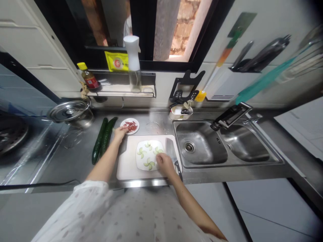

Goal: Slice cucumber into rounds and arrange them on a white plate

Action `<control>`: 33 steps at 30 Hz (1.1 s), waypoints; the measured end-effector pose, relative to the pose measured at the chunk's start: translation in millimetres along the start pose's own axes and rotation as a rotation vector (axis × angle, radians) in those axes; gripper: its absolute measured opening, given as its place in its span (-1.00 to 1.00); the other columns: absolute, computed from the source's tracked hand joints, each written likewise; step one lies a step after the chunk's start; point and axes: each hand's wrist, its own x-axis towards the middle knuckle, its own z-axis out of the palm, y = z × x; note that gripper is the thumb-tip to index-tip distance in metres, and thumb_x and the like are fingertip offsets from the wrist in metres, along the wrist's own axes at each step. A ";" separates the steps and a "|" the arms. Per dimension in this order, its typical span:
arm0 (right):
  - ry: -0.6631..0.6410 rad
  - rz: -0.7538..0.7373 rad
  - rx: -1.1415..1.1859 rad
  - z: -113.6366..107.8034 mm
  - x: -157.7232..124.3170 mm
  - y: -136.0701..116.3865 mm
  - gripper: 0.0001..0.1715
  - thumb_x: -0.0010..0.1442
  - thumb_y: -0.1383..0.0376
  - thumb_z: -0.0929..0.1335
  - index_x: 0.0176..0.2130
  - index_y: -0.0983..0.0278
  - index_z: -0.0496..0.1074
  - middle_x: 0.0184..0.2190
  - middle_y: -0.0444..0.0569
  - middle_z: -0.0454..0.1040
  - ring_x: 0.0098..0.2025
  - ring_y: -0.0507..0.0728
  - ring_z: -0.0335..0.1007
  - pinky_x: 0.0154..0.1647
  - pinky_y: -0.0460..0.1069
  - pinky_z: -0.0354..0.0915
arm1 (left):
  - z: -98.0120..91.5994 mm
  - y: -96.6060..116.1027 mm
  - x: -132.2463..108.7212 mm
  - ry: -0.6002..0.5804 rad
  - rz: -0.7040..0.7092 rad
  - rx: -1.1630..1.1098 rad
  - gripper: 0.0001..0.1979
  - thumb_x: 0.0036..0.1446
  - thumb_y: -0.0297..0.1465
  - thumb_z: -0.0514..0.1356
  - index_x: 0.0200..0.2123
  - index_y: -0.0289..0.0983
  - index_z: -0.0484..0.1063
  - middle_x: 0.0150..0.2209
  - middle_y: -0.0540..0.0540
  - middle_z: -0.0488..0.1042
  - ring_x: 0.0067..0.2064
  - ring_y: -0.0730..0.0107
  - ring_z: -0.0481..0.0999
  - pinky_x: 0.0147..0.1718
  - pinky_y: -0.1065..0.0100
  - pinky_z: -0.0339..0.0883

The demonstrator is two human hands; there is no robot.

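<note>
My left hand (119, 133) reaches forward to the near rim of a small white plate (127, 122) holding red chopped bits (131, 126); its fingers are curled, and I cannot make out whether they hold anything. My right hand (163, 162) rests at the right edge of a square white plate (140, 161) with several green cucumber slice arrangements (149, 164), fingers bent in a pinch near the slices. That plate sits on a white cutting board (126, 164). A cleaver (171, 152) lies on the board just right of my right hand.
Two whole cucumbers (102, 140) lie left of the board on the steel counter (75, 158). A double sink (202, 148) with a faucet (230, 116) is to the right. A lidded pot (69, 112) stands at back left. A shelf (121, 90) bears a sauce bottle (88, 77) and spray bottle (133, 60).
</note>
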 end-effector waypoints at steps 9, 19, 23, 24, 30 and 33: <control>-0.008 0.001 0.017 1.0 1.8 -4.3 -0.74 0.19 0.32 0.19 -0.49 0.26 0.34 -0.53 -0.12 0.34 -0.46 0.03 0.21 -0.40 -0.11 0.07 | -0.8 -11.4 6.0 -0.131 -0.117 -0.052 -0.66 -0.03 -0.25 0.29 -0.21 -0.34 0.51 -0.33 -0.19 0.57 -0.36 0.39 0.55 -0.45 0.45 0.37; -0.018 0.001 0.053 0.8 2.2 -7.1 -0.73 0.18 0.30 0.19 -0.48 0.26 0.36 -0.53 -0.11 0.35 -0.45 0.04 0.22 -0.39 -0.10 0.09 | 1.0 1.2 -7.3 -0.205 -0.110 -0.062 -0.59 -0.07 -0.34 0.31 -0.10 -0.34 0.48 -0.31 -0.20 0.57 -0.30 0.32 0.56 -0.45 0.45 0.34; -0.002 0.004 0.099 -2.5 7.1 -14.2 -0.75 0.18 0.29 0.21 -0.44 0.26 0.40 -0.49 -0.09 0.41 -0.42 0.05 0.26 -0.37 -0.11 0.13 | 9.9 8.8 -23.9 -0.275 -0.055 -0.145 -0.57 -0.14 -0.34 0.32 -0.13 -0.30 0.50 -0.25 -0.17 0.57 -0.29 0.34 0.54 -0.49 0.49 0.29; 0.005 0.002 0.112 -4.0 9.7 -17.0 -0.75 0.18 0.28 0.21 -0.43 0.26 0.41 -0.48 -0.08 0.42 -0.41 0.05 0.27 -0.36 -0.11 0.14 | 12.7 10.9 -29.4 -0.290 -0.049 -0.163 -0.57 -0.16 -0.33 0.33 -0.13 -0.29 0.50 -0.24 -0.17 0.57 -0.30 0.35 0.54 -0.51 0.50 0.27; 0.086 -0.044 0.200 -14.2 35.1 -40.3 -0.77 0.16 0.28 0.23 -0.30 0.25 0.46 -0.38 -0.07 0.48 -0.34 0.07 0.33 -0.29 -0.08 0.21 | 27.0 21.2 -74.6 -0.321 -0.055 -0.171 -0.53 -0.18 -0.25 0.33 -0.13 -0.30 0.48 -0.25 -0.16 0.57 -0.38 0.42 0.50 -0.55 0.50 0.21; 0.123 -0.057 0.228 -16.4 47.4 -52.6 -0.76 0.16 0.27 0.23 -0.26 0.24 0.46 -0.37 -0.08 0.47 -0.33 0.07 0.34 -0.26 -0.07 0.23 | 32.1 23.1 -100.0 -0.307 0.044 -0.188 -0.61 -0.20 -0.30 0.35 -0.23 -0.31 0.48 -0.31 -0.14 0.56 -0.28 0.36 0.53 -0.35 0.43 0.34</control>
